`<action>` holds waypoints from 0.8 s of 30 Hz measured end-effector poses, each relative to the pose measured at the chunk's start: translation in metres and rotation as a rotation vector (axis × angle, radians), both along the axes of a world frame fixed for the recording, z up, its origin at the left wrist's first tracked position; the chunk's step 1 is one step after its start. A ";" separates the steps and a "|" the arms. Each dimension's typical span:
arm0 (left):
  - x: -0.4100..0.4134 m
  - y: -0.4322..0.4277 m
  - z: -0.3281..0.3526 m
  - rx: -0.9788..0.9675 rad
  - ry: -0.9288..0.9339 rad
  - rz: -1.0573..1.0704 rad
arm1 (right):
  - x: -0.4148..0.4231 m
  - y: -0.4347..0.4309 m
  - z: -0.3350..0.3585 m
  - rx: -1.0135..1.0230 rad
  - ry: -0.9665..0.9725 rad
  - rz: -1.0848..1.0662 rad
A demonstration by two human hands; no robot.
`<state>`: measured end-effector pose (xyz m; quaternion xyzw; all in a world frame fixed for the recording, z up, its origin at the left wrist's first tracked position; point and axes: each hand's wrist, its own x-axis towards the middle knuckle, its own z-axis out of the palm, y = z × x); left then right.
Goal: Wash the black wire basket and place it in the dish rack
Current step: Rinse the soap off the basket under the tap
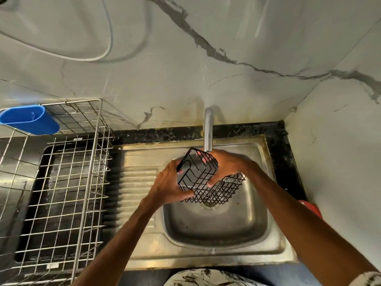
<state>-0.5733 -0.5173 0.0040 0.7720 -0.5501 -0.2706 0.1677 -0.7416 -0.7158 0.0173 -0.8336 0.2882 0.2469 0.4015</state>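
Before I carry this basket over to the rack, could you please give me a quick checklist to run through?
1. Grip: left hand and right hand both hold the black wire basket: ok.
2. Basket under the faucet spout, over the sink: ok.
3. Water flowing, rinse finished: cannot tell.
4. Room in the dish rack: ok, no dishes seen in it.
5. Blue holder hangs at the rack's far corner, off the landing spot: ok.
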 end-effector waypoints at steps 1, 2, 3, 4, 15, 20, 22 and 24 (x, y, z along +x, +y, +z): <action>0.003 -0.002 -0.001 0.013 0.003 -0.007 | 0.000 0.001 0.001 -0.032 -0.007 0.014; 0.006 -0.004 -0.001 0.028 0.004 -0.015 | 0.000 0.001 -0.001 -0.067 -0.021 0.034; 0.008 -0.007 -0.001 0.042 0.001 -0.023 | -0.001 0.002 -0.001 -0.103 -0.030 0.059; 0.010 -0.010 -0.001 0.055 -0.009 -0.044 | -0.002 0.002 -0.003 -0.131 -0.038 0.075; 0.017 -0.082 0.009 0.089 0.696 0.094 | -0.017 0.003 -0.010 -0.234 -0.113 0.017; 0.004 -0.088 0.018 0.048 0.911 0.157 | -0.016 0.002 -0.009 -0.182 -0.163 -0.009; 0.004 -0.084 0.017 -0.008 0.942 0.174 | -0.017 0.006 -0.004 -0.185 -0.187 -0.006; 0.007 -0.077 0.013 -0.056 0.944 0.187 | -0.018 0.015 -0.001 -0.158 -0.231 -0.063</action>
